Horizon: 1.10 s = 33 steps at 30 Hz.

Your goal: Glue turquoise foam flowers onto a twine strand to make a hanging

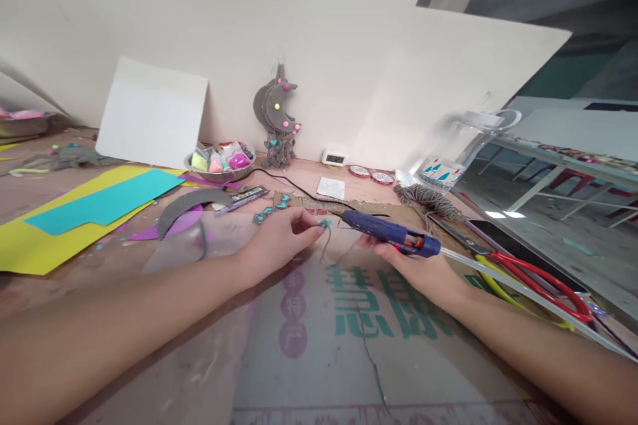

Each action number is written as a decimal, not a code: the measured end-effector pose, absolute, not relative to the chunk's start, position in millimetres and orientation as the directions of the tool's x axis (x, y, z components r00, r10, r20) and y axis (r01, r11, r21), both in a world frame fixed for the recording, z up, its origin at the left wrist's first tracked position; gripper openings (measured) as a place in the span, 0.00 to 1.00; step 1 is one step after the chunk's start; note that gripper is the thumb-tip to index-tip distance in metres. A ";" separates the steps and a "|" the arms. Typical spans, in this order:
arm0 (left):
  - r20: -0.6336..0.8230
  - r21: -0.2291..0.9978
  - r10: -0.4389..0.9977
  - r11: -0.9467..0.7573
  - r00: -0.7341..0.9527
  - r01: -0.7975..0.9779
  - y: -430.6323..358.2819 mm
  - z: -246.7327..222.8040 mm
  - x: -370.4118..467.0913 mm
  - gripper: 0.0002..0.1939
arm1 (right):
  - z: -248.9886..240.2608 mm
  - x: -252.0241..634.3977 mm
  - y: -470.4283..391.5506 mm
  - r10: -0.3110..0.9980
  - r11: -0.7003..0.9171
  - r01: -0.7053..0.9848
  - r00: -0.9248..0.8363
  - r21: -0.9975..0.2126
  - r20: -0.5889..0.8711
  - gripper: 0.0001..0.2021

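Note:
Between the thumb and fingers of my left hand point(284, 239) is a small teal piece with grey yarn point(326, 239) trailing down from it. My right hand point(403, 259) grips a blue hot glue gun point(389, 229), a clear glue stick point(478, 269) jutting from its back. The gun's nozzle points left, close to the teal piece; whether they touch I cannot tell. Just behind my left hand lie several teal heart pieces point(272, 207) trimmed with grey. Under both hands is a printed cardboard sheet point(319, 345) with a loose grey strand point(371, 358) on it.
Grey moon ornaments point(276, 106) hang on the wall. A bowl point(219, 176) of colored clay packets, a small white clock point(333, 158) and a clear jug point(453, 153) stand behind. Right lie a yarn skein point(431, 201), red-handled scissors point(543, 285) and a phone point(523, 255). Colored sheets point(104, 199) lie left.

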<state>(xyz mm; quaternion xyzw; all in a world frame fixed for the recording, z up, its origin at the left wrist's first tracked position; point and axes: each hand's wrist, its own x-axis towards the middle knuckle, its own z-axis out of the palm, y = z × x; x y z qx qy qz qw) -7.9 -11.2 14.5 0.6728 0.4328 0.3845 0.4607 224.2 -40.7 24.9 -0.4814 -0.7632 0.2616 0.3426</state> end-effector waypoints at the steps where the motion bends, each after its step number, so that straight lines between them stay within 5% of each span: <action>1: 0.121 0.948 0.937 -0.206 0.327 0.241 -11.5 15.3 -7.9 0.11 | 25.2 223.5 -40.9 0.912 0.404 0.564 -0.313 -0.720 0.266 0.09; 33: 0.183 0.901 0.919 -0.299 0.351 0.314 -9.7 10.6 -8.4 0.09 | 13.1 224.3 -35.2 0.964 0.256 0.714 -0.136 -0.652 0.229 0.13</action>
